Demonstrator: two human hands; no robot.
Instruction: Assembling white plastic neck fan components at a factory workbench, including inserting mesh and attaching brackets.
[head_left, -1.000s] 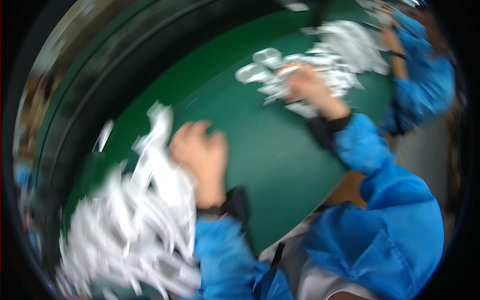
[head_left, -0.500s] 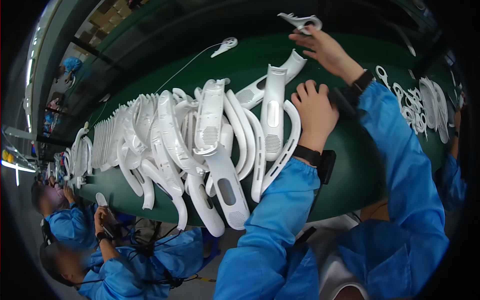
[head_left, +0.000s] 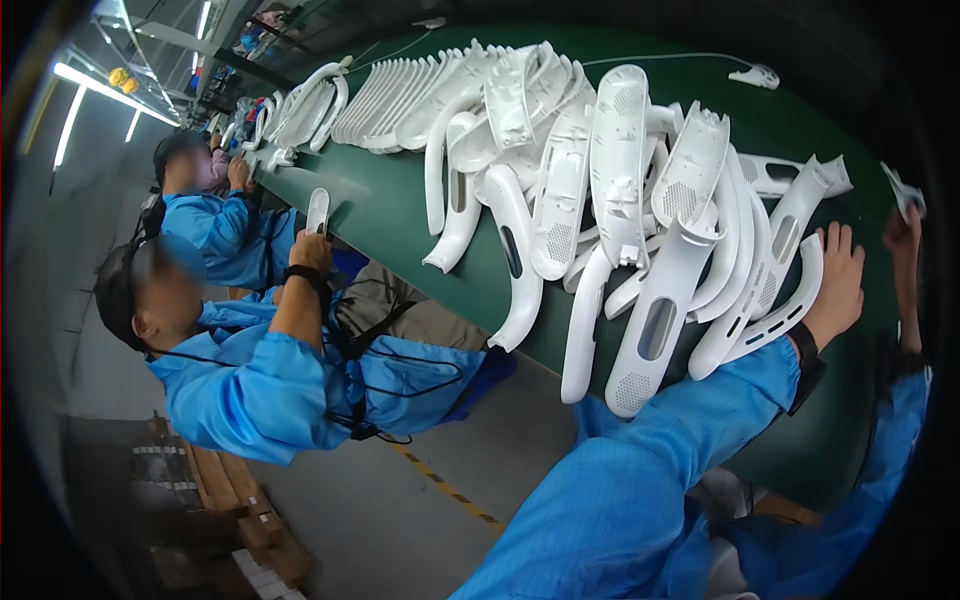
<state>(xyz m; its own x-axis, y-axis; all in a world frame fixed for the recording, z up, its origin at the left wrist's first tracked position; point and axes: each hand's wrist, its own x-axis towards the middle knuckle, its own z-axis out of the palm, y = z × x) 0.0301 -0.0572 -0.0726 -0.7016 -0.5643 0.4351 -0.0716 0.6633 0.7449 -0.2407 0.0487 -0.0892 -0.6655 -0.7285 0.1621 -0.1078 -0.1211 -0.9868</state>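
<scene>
We hold our nearer left hand (head_left: 840,286) loosely spread, seemingly empty, the slotted strip (head_left: 783,319) at its eight o'clock, axis seven-to-one; our right hand (head_left: 903,240) pinches a white part (head_left: 905,190).

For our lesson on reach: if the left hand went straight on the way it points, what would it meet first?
The left hand would likely meet the end of a white part just ahead; depth is unclear.

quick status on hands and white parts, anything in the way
Left grip beside white pile, hold unclear. Right grip holding small white part. Pile crowding left grip.
</scene>
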